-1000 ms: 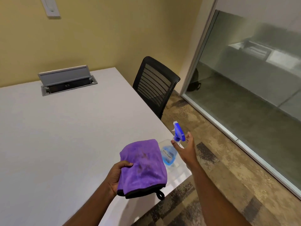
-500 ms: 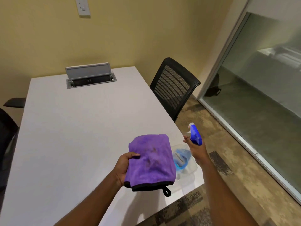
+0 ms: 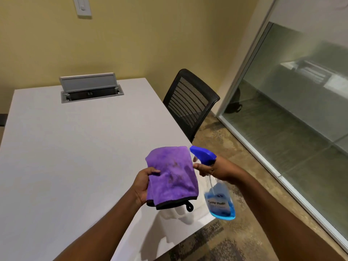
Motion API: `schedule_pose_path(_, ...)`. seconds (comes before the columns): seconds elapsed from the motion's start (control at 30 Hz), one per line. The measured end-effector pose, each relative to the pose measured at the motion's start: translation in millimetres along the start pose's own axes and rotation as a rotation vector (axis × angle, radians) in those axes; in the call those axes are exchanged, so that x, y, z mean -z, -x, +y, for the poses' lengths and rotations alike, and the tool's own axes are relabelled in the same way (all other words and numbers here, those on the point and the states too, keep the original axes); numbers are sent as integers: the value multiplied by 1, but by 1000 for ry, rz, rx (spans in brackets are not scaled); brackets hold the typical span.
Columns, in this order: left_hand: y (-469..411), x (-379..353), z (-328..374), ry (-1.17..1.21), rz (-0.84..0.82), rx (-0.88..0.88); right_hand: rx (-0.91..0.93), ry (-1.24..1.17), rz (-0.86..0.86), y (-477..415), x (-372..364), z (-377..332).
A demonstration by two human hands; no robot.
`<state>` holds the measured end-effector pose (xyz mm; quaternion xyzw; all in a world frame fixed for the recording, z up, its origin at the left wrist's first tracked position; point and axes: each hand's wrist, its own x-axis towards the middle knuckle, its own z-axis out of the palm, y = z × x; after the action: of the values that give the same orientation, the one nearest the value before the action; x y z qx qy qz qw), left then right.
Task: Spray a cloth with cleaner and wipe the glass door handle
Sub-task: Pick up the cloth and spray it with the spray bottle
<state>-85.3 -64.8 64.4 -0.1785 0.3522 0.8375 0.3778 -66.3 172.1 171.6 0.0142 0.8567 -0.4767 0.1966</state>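
A person's left hand [image 3: 143,182] grips a folded purple microfiber cloth [image 3: 172,174] by its left edge, held above the near right corner of a white surface [image 3: 75,147]. Just to its right, the right hand [image 3: 219,169] is closed around the neck of a clear spray bottle [image 3: 219,198] of blue cleaner, its blue nozzle [image 3: 202,154] pointing at the cloth. A black mesh chair [image 3: 190,102] stands farther right, near a frosted glass wall [image 3: 301,102].

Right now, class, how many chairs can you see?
2: a black mesh chair at the table's right side, and a dark sliver of another at the left edge. Others may be hidden.
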Motion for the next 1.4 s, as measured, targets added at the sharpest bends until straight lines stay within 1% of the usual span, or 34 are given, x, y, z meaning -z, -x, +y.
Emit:
schedule_pose_path(0.17,-6,-7,-3,-21,-47,3,-80,71,-89,10,-18,9)
schedule_pose_path(0.2,-6,-8,-3,-25,-57,9,-87,108,-87,11,-21,10)
schedule_pose_path(0.27,-8,-9,-5,-37,-73,23,-95,162,-25,14,-26,9)
schedule_pose_path(0.33,-9,-9,-7,-46,-82,27,-62,194,18,18,-28,8)
schedule_pose_path(0.4,-11,-10,-9,-46,-85,28,-7,237,-26,23,-26,8)
schedule_pose_path(0.47,-12,-10,-11,-44,-93,34,4,218,-47,29,-27,10)
schedule_pose_path(0.53,-13,-11,-12,-47,-99,42,-5,149,-33,33,-29,12)
schedule_pose_path(0.6,-13,-12,-14,-66,-89,52,10,132,-37,36,-33,13)
schedule_pose_path(0.73,-10,-16,-18,-88,-84,72,21,178,-52,37,-43,11)
schedule_pose_path(0.87,-8,-15,-18,-68,-101,60,47,266,-26,38,-52,16)
schedule_pose_path(0.93,-9,-12,-18,-51,-102,52,57,290,-53,41,-52,20)
schedule_pose_path(1.07,-11,-7,-16,-50,-72,40,86,244,-90,48,-52,24)
schedule_pose_path(1.2,-11,-6,-16,-51,-73,45,80,222,-73,47,-57,26)
schedule_pose_path(1.3,-11,-6,-17,-53,-79,50,32,164,-34,46,-63,28)
schedule_pose_path(1.4,-11,-7,-18,-64,-77,58,-6,175,-2,45,-68,30)
